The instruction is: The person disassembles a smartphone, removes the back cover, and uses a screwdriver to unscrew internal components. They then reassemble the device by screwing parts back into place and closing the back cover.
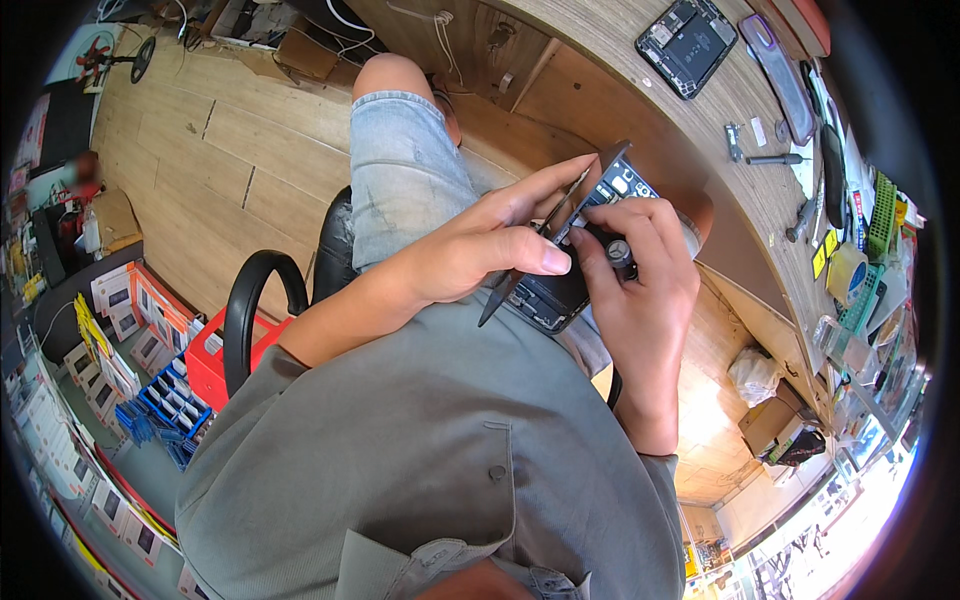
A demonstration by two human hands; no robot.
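Note:
An opened smartphone [549, 298] is held over my lap, its circuit board and inner parts exposed. Its thin dark screen panel [500, 297] stands tilted up along the left side of the body. My left hand [500, 240] is closed round the panel and phone, thumb on the near face and fingers behind. Over the phone's inside, my right hand [645, 260] has its thumb and forefinger bent close to the panel's inner edge. A dark screwdriver [620, 254] with a round silver end sits within the curl of the right hand; its tip is hidden.
On the workbench to the right lie another opened phone [687, 45], a purple phone case [779, 78], a small dark tool [775, 159] and a tape roll [849, 275]. A black chair armrest [265, 300], red box [215, 355] and blue divided tray [172, 400] are at left.

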